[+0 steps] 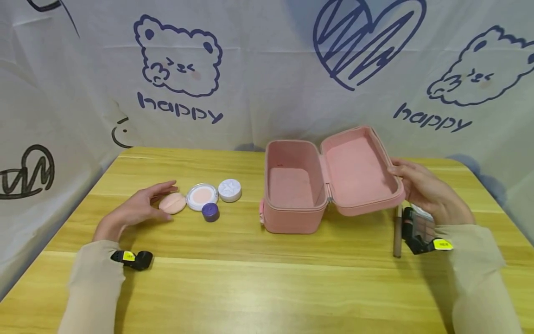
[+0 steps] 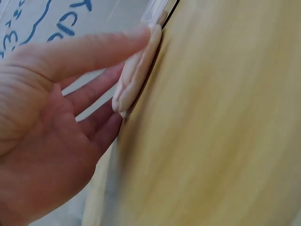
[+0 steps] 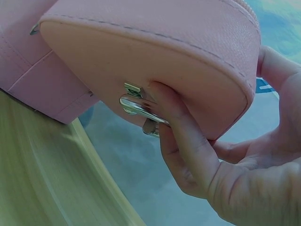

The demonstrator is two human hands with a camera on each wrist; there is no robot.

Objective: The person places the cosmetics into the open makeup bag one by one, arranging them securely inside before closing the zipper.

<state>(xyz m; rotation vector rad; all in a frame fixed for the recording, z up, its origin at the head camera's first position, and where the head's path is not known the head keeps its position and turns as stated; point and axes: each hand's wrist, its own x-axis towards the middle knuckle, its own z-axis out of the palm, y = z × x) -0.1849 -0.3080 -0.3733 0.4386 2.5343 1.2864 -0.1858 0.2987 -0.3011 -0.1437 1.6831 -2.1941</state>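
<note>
On the left of the table, my left hand (image 1: 139,206) reaches around a peach powder puff (image 1: 172,203), fingers near its far edge and thumb near its close edge. The left wrist view shows the thumb overlapping the puff (image 2: 137,70); firm contact cannot be judged. My right hand (image 1: 429,190) grips the edge of the raised lid (image 1: 360,167) of a pink makeup case (image 1: 294,220). In the right wrist view, fingers curl under the lid beside a metal handle fitting (image 3: 141,108). The case stands open with its inside showing.
Right of the puff lie a cushion compact (image 1: 202,196), a small purple pot (image 1: 210,212) and a white round tin (image 1: 230,190). Under my right forearm are a brown pencil-like stick (image 1: 397,236) and a clear palette (image 1: 423,227), partly hidden. A printed cloth hangs behind.
</note>
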